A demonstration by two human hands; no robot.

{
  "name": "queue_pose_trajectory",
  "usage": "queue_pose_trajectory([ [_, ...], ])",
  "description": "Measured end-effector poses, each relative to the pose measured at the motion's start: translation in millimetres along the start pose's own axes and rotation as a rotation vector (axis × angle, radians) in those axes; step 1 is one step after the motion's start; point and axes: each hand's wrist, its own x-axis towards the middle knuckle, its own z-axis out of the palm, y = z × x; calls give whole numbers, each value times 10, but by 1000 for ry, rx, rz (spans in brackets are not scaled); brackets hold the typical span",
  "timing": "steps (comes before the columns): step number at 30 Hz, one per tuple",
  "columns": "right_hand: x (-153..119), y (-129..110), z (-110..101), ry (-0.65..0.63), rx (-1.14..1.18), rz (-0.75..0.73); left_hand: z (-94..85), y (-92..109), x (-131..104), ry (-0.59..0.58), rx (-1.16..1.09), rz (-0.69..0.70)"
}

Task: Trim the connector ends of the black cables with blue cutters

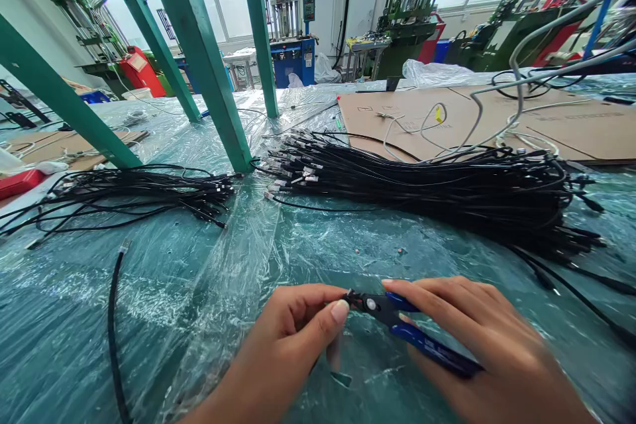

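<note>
Your right hand holds the blue-handled cutters over the plastic-covered table, in front of the heap of black cables. Your left hand has thumb and forefinger closed narrowly on a small dark piece at the blades. The cutters look light and rigid, best held by the sleeved handles; the piece looks fiddly, its stiffness unclear, so pinch its edge, fingertips clear of the blades.

The left hand mostly hides the piece it pinches.
</note>
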Motion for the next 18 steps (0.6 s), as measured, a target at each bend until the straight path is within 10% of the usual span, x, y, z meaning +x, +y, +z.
queue_pose_trajectory([
  [18,-41,36,2,-27,5,-14,17,10,5,40,-24,20],
])
